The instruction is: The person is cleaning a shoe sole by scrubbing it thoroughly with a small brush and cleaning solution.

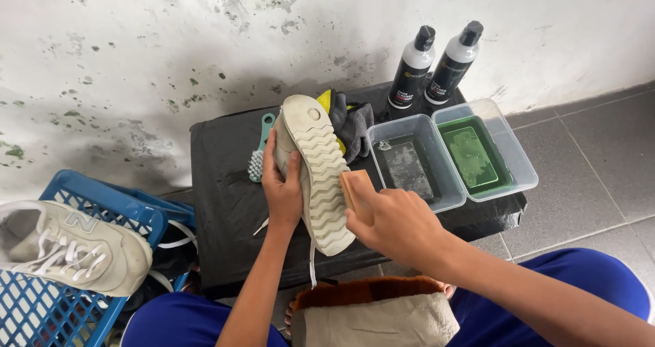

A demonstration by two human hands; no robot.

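My left hand (281, 183) grips a cream sneaker (318, 169) by its side, with the ridged sole turned up and the toe pointing away from me. My right hand (394, 223) holds a wooden-backed brush (356, 189) pressed against the right edge of the sole near the heel. A white lace hangs down below the shoe.
The shoe hovers over a low black-covered table (225, 204). On it lie a teal brush (259, 152), a grey and yellow cloth (351, 125), two black-and-white bottles (433, 64) and two clear tubs (450, 152) with liquid. A blue crate (41, 299) at left carries the other sneaker (71, 248). A brown and beige towel (375, 313) lies across my lap.
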